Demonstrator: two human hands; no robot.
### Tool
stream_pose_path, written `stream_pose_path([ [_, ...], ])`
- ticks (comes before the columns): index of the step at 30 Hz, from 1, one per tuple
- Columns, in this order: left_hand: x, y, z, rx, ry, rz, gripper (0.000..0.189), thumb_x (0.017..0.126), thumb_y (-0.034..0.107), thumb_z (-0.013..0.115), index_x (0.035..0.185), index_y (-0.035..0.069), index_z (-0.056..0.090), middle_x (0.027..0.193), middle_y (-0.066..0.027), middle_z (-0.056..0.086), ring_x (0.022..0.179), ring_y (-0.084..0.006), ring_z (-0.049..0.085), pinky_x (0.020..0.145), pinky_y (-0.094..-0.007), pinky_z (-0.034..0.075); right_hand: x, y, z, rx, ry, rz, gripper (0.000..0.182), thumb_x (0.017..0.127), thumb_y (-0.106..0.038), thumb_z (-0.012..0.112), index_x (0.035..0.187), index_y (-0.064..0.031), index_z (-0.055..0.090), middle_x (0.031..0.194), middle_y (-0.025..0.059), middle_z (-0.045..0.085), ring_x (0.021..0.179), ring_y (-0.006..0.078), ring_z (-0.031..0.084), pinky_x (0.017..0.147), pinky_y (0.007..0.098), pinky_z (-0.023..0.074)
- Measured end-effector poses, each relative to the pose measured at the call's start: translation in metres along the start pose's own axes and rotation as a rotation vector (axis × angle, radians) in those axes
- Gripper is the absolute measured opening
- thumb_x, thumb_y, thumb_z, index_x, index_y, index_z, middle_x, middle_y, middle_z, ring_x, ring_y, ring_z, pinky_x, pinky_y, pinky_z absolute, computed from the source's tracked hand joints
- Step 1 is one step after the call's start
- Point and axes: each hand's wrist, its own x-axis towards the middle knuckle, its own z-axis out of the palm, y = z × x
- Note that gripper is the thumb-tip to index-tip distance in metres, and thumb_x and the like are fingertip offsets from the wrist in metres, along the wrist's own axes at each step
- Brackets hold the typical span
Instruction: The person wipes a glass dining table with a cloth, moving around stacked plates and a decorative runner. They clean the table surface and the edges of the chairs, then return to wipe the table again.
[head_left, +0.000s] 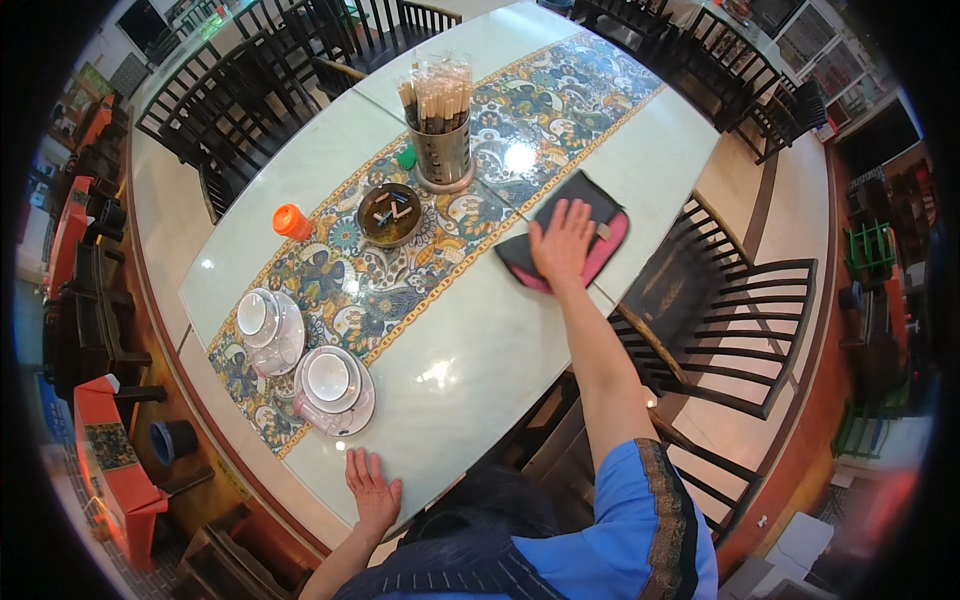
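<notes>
My right hand (564, 238) lies spread flat on a folded black and pink cloth (517, 251), pressing it against the glossy pale tabletop (450, 375). The arm is stretched out over the table's right side. My left hand (373, 489) rests on the table's near edge with nothing in it. Just beyond it sits a place setting of stacked white bowl (328, 376) and plate (364, 409), with a clear glass lying on its side. A second similar setting with a white bowl (255, 315) stands farther left.
On the patterned runner (420, 292) are a metal holder (442, 159) of wrapped chopsticks, a dark ashtray (390, 215) with cigarette butts and an orange cup-like container (291, 223). Dark wooden chairs (720, 315) crowd the table's right side; others (232, 105) stand at the far left.
</notes>
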Motion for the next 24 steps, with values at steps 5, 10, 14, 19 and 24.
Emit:
stream_pose_path([
  [5, 0.001, 0.0, -0.002, -0.007, -0.007, 0.009, 0.081, 0.082, 0.025, 0.065, 0.148, 0.004, 0.024, 0.156, -0.0235, 0.019, 0.145, -0.0463, 0.015, 0.115, -0.059, 0.016, -0.128, -0.058, -0.053, 0.246, -0.298, -0.503, 0.075, 0.092, -0.044, 0.053, 0.148, 0.003, 0.035, 0.157, 0.0258, 0.025, 0.148, 0.0416, 0.017, 0.121, 0.053, 0.0113],
  [10, 0.0, 0.0, -0.004, -0.015, -0.021, -0.008, 0.083, 0.082, 0.025, 0.066, 0.15, 0.004, 0.022, 0.156, -0.0238, 0.019, 0.145, -0.0469, 0.015, 0.114, -0.0598, 0.017, -0.137, 0.027, -0.073, 0.276, -0.363, -0.502, 0.072, 0.091, -0.044, 0.054, 0.148, -0.0038, 0.037, 0.158, 0.02, 0.027, 0.149, 0.037, 0.019, 0.12, 0.0521, 0.0127],
  [14, 0.002, 0.0, -0.003, -0.007, -0.011, 0.008, 0.084, 0.082, 0.024, 0.066, 0.15, 0.005, 0.022, 0.155, -0.0238, 0.019, 0.144, -0.0478, 0.017, 0.113, -0.0613, 0.018, -0.012, 0.067, -0.02, 0.043, -0.053, -0.163, 0.073, 0.097, -0.047, 0.048, 0.151, -0.0018, 0.031, 0.158, 0.0221, 0.026, 0.149, 0.0364, 0.017, 0.12, 0.0505, 0.0119],
  [19, 0.002, 0.0, -0.003, 0.006, -0.015, -0.002, 0.084, 0.082, 0.025, 0.066, 0.15, 0.005, 0.021, 0.156, -0.0241, 0.019, 0.144, -0.0485, 0.017, 0.112, -0.0623, 0.02, 0.068, 0.004, 0.024, 0.093, -0.022, -0.24, 0.07, 0.097, -0.048, 0.046, 0.151, -0.0051, 0.034, 0.158, 0.0197, 0.027, 0.149, 0.0346, 0.019, 0.121, 0.0492, 0.0126],
  [24, 0.0, -0.001, -0.001, 0.004, -0.004, 0.002, 0.086, 0.08, 0.025, 0.068, 0.15, 0.005, 0.021, 0.156, -0.0236, 0.019, 0.144, -0.0479, 0.017, 0.112, -0.0622, 0.02, 0.018, -0.037, 0.012, 0.205, -0.088, -0.586, 0.063, 0.095, -0.039, 0.051, 0.146, -0.0024, 0.041, 0.157, 0.0167, 0.032, 0.148, 0.0323, 0.023, 0.121, 0.0477, 0.0166],
])
